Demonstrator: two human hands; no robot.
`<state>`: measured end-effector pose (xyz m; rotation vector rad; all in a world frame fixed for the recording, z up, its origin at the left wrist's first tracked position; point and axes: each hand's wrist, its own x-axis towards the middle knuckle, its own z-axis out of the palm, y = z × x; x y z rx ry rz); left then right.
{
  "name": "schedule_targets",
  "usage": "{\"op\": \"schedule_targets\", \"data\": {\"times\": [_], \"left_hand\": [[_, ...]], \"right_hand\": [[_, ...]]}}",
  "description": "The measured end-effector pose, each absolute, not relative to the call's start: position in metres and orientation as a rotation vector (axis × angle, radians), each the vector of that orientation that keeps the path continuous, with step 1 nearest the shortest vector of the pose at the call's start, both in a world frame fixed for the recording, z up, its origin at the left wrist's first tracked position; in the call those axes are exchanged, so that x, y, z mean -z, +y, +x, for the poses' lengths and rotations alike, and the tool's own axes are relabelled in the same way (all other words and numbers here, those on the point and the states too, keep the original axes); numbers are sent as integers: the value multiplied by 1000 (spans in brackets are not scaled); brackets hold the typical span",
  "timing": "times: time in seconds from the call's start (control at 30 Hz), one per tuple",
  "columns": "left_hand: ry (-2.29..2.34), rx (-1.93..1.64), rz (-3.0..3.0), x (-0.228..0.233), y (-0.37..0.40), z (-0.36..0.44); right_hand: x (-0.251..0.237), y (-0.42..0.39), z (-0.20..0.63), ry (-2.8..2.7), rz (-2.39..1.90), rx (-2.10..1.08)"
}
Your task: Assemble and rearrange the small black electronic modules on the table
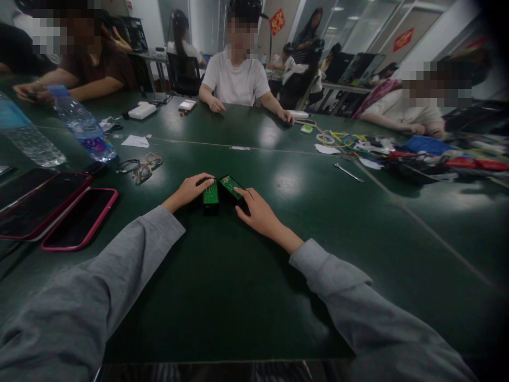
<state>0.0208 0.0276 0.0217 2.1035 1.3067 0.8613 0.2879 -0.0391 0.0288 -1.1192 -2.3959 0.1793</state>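
Two small black rectangular boxes, each with a green circuit board showing in its top, are on the dark green table. The left circuit-board box (210, 199) points towards me, and the right circuit-board box (229, 184) is turned at an angle, their far ends close together. My left hand (187, 192) is closed on the left box, thumb over its top and the other fingers at its far side. Around the right box, my right hand (257, 211) is closed, with fingers over the board and the thumb at the near side.
Eyeglasses (146, 168), a bottle (85, 127) and a pink-edged phone (81, 218) are on my left. To the right lie a wrench (348, 172) and a heap of cables and tools (421, 154). Several people sit around the table (222, 297).
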Motion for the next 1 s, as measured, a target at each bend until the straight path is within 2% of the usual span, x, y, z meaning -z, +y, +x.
{"op": "schedule_targets", "data": {"times": [1.0], "left_hand": [[1305,-861,2132,-20,29,20]], "right_hand": [[-26,-37,288,-2387,-1129,-181]]}}
